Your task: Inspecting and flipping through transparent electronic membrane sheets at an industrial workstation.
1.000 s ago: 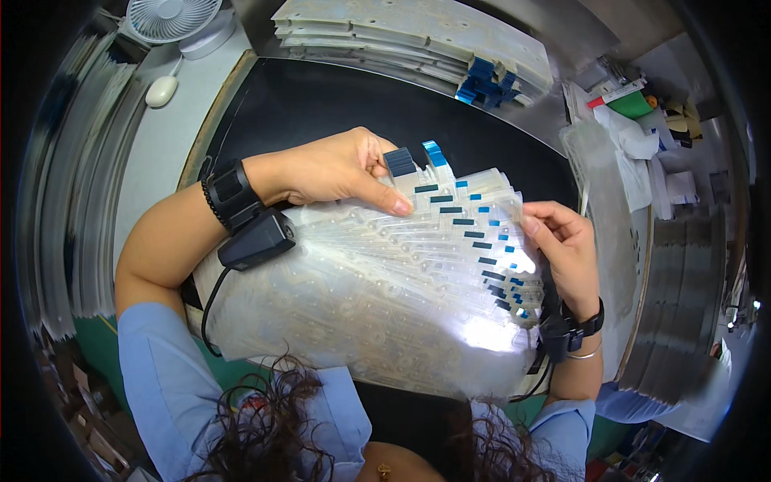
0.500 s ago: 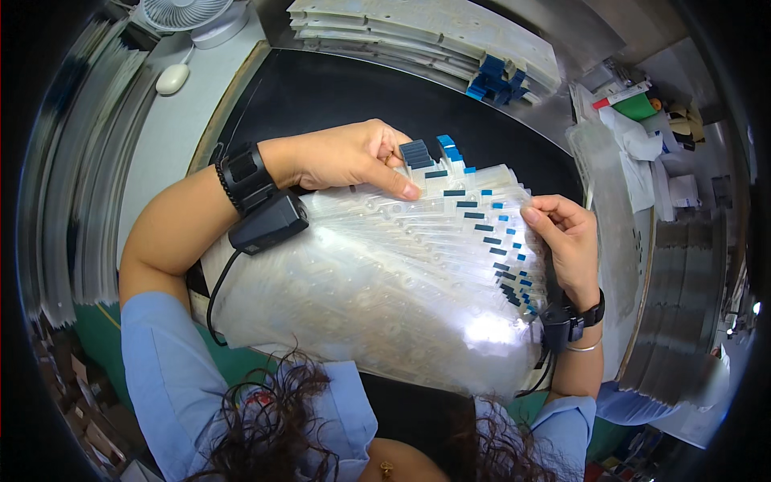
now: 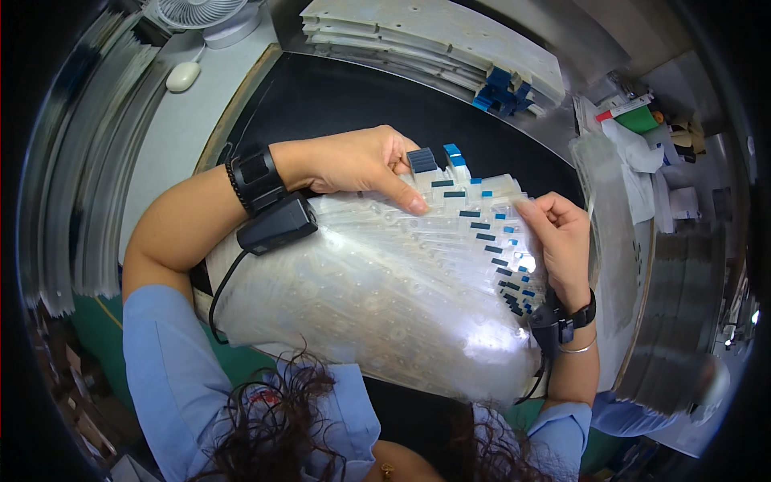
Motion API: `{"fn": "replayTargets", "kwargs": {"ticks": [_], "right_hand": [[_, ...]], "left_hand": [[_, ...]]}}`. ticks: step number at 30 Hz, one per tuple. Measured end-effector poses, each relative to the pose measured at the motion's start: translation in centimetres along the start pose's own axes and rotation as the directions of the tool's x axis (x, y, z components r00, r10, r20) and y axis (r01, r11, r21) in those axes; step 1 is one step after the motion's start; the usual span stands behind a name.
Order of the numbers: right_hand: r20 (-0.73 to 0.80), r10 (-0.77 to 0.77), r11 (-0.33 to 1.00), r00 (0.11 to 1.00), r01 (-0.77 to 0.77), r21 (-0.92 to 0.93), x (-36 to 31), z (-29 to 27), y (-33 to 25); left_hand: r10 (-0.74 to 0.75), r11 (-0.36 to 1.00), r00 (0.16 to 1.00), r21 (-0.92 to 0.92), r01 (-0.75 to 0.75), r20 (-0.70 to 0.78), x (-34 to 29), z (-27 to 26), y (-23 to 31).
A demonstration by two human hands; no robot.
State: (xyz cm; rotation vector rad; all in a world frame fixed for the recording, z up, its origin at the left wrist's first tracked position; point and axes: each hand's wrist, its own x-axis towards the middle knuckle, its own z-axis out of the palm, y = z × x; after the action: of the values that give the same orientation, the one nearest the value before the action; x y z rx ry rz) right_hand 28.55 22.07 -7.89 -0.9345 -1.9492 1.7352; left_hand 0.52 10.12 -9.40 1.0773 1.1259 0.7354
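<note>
A fanned stack of clear plastic film sheets (image 3: pixel 353 281) spreads in front of me, with small dark and bright blue tabs (image 3: pixel 480 226) stepping along its right side. My left hand (image 3: pixel 377 165) is closed on the far edge of the stack, thumb on top and fingers beneath, beside a dark blue bundle of tabs (image 3: pixel 422 160). My right hand (image 3: pixel 558 229) pinches the sheets' right edge between thumb and fingers. The fingers under the sheets are partly hidden. Glare whitens part of the film near the right.
A black work surface (image 3: pixel 321 96) lies under the sheets. Behind it are stacked pale panels (image 3: pixel 434 40) with blue tabs (image 3: pixel 502 92). At left stand a white fan (image 3: pixel 201 10), a computer mouse (image 3: pixel 183 77) and upright sheet stacks (image 3: pixel 96 177). Another person's blue sleeve (image 3: pixel 634 414) shows at lower right.
The view has shifted slightly. My right hand has moved a little left along the sheets' edge; both hands keep their hold on the fanned stack.
</note>
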Motion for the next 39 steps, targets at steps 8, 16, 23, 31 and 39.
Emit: {"fn": "replayTargets", "kwargs": {"ticks": [8, 16, 23, 31, 39], "right_hand": [[-0.049, -0.058, 0.998, 0.997, 0.059, 0.026, -0.2, 0.3, 0.5], [0.053, -0.586, 0.419, 0.809, 0.358, -0.835, -2.5, 3.0, -2.4], [-0.136, -0.174, 0.97, 0.975, 0.147, -0.194, -0.5, 1.6, -0.7], [-0.021, -0.024, 0.996, 1.0, 0.022, -0.084, 0.0, 0.2, -0.1], [-0.075, -0.053, 0.998, 0.996, 0.05, -0.047, -0.4, 0.7, -0.2]], "left_hand": [[0.051, 0.992, 0.999, -0.116, -0.05, 0.006, -0.1, 0.5, -0.1], [0.056, 0.994, 0.998, -0.098, -0.056, -0.003, -0.1, 0.3, -0.2], [0.059, 0.993, 0.998, -0.109, -0.056, 0.026, -0.3, 0.3, 0.0], [0.055, 0.998, 0.998, -0.039, -0.055, 0.018, -0.3, 0.1, 0.1], [0.025, 0.999, 1.0, -0.03, -0.025, 0.003, 0.0, 0.0, 0.0]]}}
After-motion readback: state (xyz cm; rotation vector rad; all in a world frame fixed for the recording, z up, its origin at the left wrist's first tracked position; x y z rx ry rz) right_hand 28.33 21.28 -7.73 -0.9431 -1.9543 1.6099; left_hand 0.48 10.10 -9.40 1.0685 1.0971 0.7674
